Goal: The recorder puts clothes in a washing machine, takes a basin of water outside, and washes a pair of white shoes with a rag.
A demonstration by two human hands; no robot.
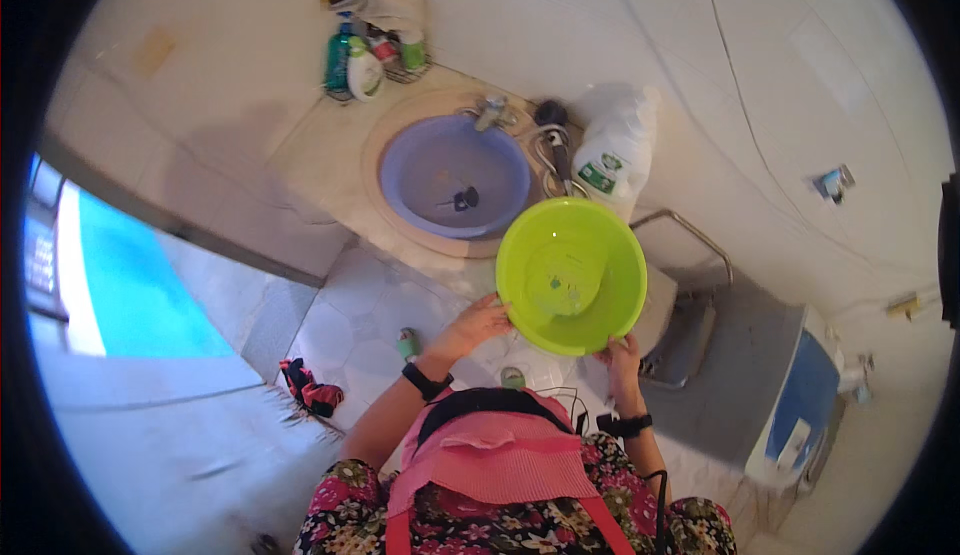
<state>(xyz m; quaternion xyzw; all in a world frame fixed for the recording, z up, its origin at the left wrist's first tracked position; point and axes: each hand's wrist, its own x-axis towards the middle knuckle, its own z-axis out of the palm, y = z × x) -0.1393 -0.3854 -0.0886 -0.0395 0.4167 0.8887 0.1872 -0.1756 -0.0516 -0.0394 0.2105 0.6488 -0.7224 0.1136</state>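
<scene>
Both my hands hold a lime-green plastic basin [574, 277] by its rim, to the right of the washbasin. My left hand [480, 324] grips the rim at the lower left, and my right hand [622, 364] grips it at the lower right. The inside shows a few small printed marks and no objects that I can make out. A purple-blue basin [395, 206] sits in the washbasin [373, 210] under the faucet [493, 111]. Inside it lies a small dark object [466, 198] that I cannot identify.
Behind the green basin stand a white plastic jug [611, 150] and a hair dryer [556, 142]. A wire rack [411, 73] with bottles is at the counter's back left. A metal rail [686, 225] is at right; red-and-black cloth [311, 391] lies on the floor.
</scene>
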